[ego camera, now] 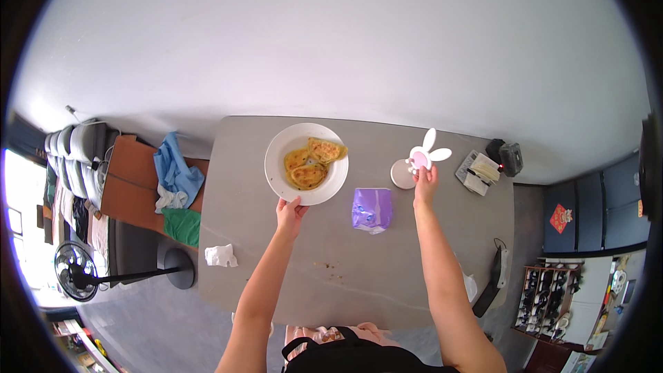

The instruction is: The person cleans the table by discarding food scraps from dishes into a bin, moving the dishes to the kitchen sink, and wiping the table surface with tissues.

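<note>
My left hand (291,213) grips the near rim of a white plate (277,178), thumb on top. Several browned, half-moon filled pastries (308,173) lie on the plate, one reaching over its right rim. My right hand (426,182) holds the pink-centred face of a white rabbit-eared stand (420,157) between thumb and fingers. The stand's round base (402,174) is just left of that hand. Between my hands a purple soft pack of tissues (372,210) lies on the grey table (352,274).
Dark crumbs (331,269) and a crumpled white tissue (221,256) are on the table. Notebooks with a pen (477,172) and a black case (512,159) stand at the far right, a black strap (488,285) at the near right. A floor fan (75,271) stands left.
</note>
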The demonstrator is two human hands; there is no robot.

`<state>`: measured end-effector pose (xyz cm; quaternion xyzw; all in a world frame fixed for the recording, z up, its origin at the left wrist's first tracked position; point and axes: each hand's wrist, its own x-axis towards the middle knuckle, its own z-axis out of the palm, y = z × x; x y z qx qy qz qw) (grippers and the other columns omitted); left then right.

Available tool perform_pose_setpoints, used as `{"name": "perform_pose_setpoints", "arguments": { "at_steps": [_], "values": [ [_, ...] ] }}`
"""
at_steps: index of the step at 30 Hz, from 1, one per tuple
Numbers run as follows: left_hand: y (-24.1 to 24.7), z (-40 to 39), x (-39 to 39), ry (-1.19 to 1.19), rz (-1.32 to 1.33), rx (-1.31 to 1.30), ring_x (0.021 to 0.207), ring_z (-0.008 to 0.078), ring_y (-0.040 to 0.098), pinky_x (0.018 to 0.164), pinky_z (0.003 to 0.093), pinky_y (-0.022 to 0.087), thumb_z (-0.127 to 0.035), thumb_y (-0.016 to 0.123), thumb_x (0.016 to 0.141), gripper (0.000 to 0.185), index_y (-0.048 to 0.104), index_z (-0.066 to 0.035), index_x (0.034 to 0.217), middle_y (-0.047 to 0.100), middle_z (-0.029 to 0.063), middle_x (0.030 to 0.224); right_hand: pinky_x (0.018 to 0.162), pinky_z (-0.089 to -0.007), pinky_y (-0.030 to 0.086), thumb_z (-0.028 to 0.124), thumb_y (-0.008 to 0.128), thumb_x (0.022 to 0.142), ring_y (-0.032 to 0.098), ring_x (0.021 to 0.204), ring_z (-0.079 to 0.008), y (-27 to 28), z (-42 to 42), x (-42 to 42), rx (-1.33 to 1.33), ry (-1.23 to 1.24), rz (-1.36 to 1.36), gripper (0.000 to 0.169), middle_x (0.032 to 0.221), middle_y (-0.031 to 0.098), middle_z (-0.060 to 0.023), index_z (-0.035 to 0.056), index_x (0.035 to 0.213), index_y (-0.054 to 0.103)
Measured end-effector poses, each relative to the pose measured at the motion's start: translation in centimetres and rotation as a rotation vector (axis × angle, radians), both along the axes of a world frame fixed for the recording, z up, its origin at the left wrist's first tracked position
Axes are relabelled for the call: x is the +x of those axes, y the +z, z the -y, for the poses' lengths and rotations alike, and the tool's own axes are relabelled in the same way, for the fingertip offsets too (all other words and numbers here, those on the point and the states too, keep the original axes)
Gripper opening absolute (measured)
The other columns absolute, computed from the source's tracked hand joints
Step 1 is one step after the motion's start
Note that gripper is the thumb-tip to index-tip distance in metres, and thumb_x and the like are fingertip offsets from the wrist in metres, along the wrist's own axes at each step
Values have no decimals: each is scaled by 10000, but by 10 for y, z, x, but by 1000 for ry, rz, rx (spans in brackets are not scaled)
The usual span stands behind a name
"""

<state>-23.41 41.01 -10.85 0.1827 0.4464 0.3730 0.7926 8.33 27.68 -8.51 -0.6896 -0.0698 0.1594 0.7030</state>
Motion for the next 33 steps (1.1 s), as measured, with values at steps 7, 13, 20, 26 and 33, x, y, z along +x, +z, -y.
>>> {"name": "perform_pose_setpoints", "arguments": {
  "at_steps": [7,13,20,26,33],
  "values": [
    [4,2,113,-269,-55,23,864,187,614,732,313,527,12,505,813,285,476,-40,1092,597,88,980,658,-195,427,151,461,905,506,764,-43,-2,62,69,15,-151,1,350,917,572,14,92,1247,415],
    [-14,17,191,-520,-117,18,811,205,624,664,308,539,16,515,810,267,463,-36,1067,598,107,943,782,-258,425,107,460,891,493,948,-86,-1,98,92,110,-71,78,557,1161,507,-30,107,1389,208],
    [-24,33,242,-582,-166,-47,680,154,610,548,260,520,-10,535,807,213,512,-78,1008,609,56,858,789,-283,445,175,577,842,542,902,-156,-32,120,20,-220,8,58,495,1066,541,-132,32,1273,380],
    [-34,39,250,-608,-63,-52,761,166,607,622,283,519,-65,545,832,208,485,-88,1030,602,56,911,649,-260,469,252,663,767,559,733,-147,-65,97,-65,-501,215,185,528,952,578,-95,-28,1165,461],
    [-16,40,221,-579,-248,156,1025,211,528,883,319,422,-180,472,901,417,371,-31,1276,544,110,1109,503,-257,494,88,554,736,561,672,-117,-61,111,-62,-209,-49,-353,302,824,571,-50,-25,1015,541]
  ]
}}
